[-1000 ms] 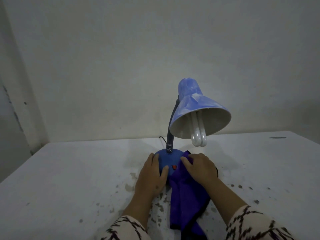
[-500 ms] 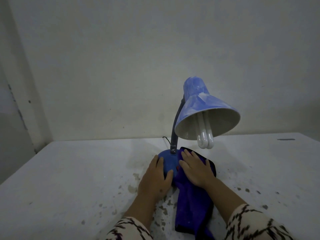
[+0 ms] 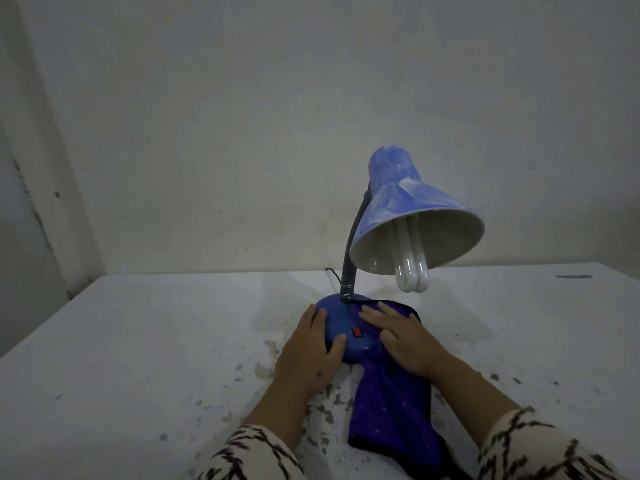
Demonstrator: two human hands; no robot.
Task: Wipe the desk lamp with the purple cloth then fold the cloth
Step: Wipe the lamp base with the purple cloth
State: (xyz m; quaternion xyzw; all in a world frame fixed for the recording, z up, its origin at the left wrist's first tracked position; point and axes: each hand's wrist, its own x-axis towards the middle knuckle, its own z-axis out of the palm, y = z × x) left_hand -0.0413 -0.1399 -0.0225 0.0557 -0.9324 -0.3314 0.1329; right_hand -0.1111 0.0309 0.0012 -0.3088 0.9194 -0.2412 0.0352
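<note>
Wipe step, on the base: left hand [image 3: 311,355] fingers curled round the desk lamp [image 3: 349,327] base, steadying. Right hand [image 3: 405,337] fingers flat, slightly spread, pressing the purple cloth [image 3: 391,420] on the base's right side; the rest trails toward the surface [image 3: 138,341] near edge. Dusty shade [image 3: 408,206] likely next, needs a lift.

Cream sleeves [image 3: 249,455], seemingly black zigzag-patterned.

White table [image 3: 138,341], surface chipped and speckled with dark flecks; bare off-white wall [image 3: 242,116] behind; dim, flat lighting
</note>
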